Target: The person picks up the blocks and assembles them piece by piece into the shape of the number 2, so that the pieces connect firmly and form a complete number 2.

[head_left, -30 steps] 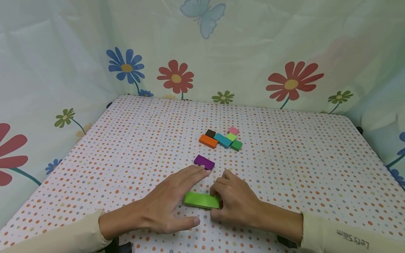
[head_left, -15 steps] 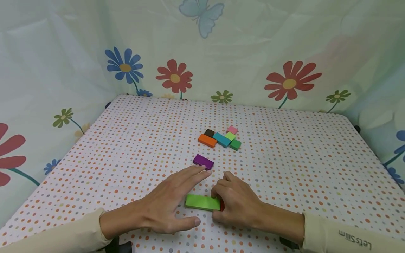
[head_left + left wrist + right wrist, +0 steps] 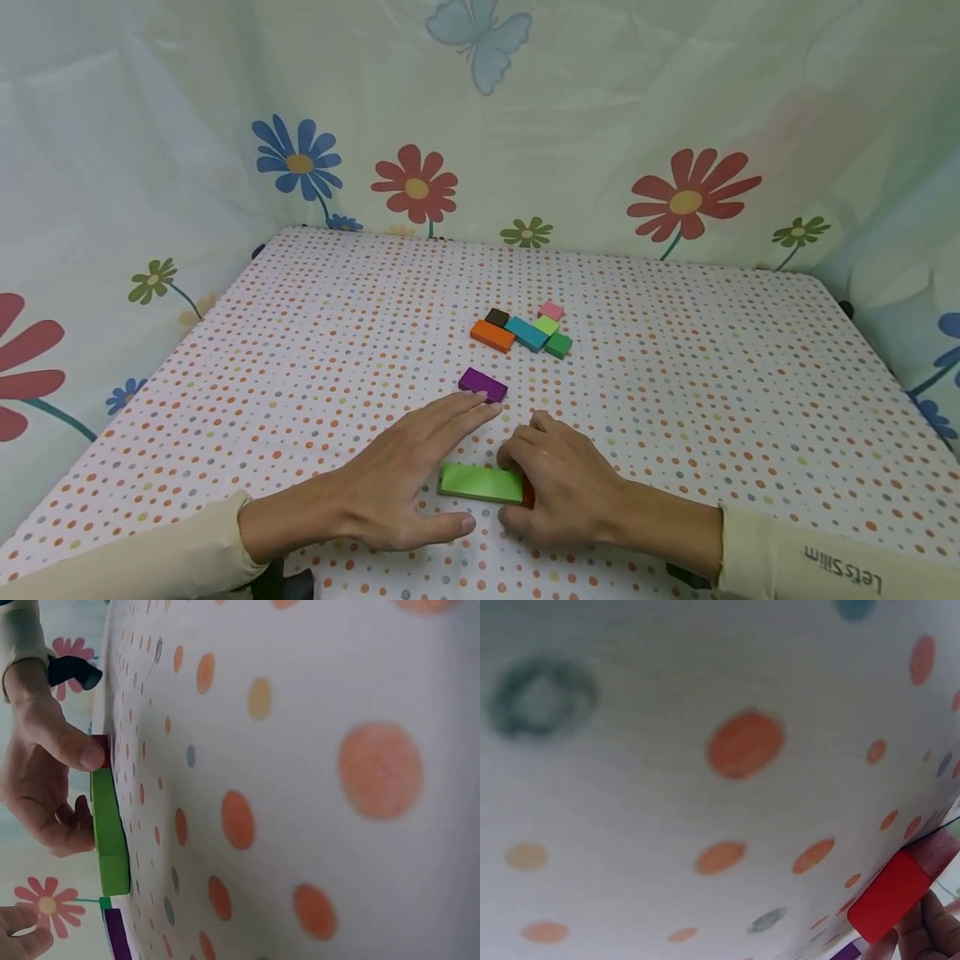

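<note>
A long bright green block [image 3: 480, 483] lies on the dotted tabletop between my two hands. Against its right end is a red block [image 3: 889, 896], mostly covered by my right hand [image 3: 558, 479] in the head view. That hand pinches the red block, thumb on the near side, as the left wrist view shows with the thumb [image 3: 90, 756] over the red; its curled fingers reach the green block's far edge. My left hand [image 3: 397, 479] is spread with fingers straight, left of the green block. Its fingertips are right at the near edge of a purple block [image 3: 482, 383].
Farther back sits a cluster of smaller blocks: orange [image 3: 492, 335], black [image 3: 497, 317], blue [image 3: 527, 332], light green [image 3: 547, 324], dark green [image 3: 558, 345] and pink [image 3: 551, 310]. A flowered curtain [image 3: 570, 117] hangs behind the dotted table [image 3: 712, 375].
The green block has shifted slightly right and toward me, and more of the red block shows beside the right hand. The left hand has stayed in place.
</note>
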`<state>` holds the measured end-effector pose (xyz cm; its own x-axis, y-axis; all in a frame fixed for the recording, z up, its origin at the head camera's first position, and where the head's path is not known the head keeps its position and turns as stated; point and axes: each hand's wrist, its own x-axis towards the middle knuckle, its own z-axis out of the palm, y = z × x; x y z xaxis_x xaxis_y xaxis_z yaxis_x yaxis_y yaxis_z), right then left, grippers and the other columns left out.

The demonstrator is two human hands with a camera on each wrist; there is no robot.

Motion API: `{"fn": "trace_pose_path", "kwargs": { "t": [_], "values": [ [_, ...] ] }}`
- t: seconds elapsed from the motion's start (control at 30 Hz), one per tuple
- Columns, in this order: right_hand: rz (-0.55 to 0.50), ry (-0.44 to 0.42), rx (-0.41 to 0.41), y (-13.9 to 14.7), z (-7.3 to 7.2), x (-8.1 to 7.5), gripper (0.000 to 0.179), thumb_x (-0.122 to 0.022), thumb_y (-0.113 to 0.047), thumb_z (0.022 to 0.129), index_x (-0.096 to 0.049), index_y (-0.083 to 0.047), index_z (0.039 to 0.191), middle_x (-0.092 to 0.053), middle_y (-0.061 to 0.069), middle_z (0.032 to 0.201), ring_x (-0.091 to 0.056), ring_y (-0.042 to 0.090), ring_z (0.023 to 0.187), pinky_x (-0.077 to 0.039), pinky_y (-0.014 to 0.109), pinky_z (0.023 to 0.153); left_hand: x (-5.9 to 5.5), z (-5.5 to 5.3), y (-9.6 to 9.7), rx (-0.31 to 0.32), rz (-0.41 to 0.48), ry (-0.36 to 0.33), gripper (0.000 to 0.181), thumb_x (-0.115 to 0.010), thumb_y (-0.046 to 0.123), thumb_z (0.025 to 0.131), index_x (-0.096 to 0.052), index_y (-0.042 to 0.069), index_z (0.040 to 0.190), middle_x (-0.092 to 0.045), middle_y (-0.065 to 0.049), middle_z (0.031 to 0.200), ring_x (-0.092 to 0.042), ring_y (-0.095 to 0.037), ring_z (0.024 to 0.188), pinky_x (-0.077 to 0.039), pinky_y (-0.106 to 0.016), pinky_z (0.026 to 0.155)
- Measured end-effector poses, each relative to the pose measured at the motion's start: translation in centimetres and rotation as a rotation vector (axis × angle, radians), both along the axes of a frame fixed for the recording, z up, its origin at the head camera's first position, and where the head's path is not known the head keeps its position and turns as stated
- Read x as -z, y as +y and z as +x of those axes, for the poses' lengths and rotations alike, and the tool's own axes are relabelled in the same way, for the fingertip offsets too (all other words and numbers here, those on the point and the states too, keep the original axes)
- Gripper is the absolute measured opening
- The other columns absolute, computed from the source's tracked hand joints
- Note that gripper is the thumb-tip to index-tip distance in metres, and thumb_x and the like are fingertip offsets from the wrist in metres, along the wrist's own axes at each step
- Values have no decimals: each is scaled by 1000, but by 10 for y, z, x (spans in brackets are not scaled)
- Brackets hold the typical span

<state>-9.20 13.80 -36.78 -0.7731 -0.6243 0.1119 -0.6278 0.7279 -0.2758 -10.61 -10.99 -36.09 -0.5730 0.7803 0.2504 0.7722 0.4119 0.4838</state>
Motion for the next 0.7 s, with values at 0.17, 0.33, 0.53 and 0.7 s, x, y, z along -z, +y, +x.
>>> {"fn": "trace_pose_path", "kwargs": {
  "t": [0.17,0.33,0.53,0.7],
  "values": [
    [-13,18,-4,1,0,2,40,-73,-46,79,-71,-15,105,-66,-10,96,-42,7,83,-38,22,68,0,-2,2,3,10,15,98,-67,51,84,-14,31,163,-18,10,167,-19,-15,154,-31,-51,119],
    [-28,12,12,-1,-2,3,46,-69,-50,81,-71,-14,110,-68,-7,101,-43,7,84,-38,23,67,0,-3,2,3,8,16,98,-66,52,84,-12,32,163,-17,11,167,-18,-16,154,-32,-54,118],
    [-77,8,1,-6,-6,0,41,-68,-44,82,-70,-15,111,-67,-9,99,-44,7,86,-39,23,67,0,-7,4,-10,26,-41,95,-67,50,86,-15,32,163,-20,10,167,-19,-16,154,-32,-58,116],
    [-84,6,-10,-11,-10,-5,44,-65,-43,84,-68,-13,116,-66,-7,100,-45,9,89,-42,26,70,-1,-12,6,-17,37,-61,93,-64,52,87,-16,29,163,-23,3,167,-20,-20,154,-29,-60,117]
  ]
}}
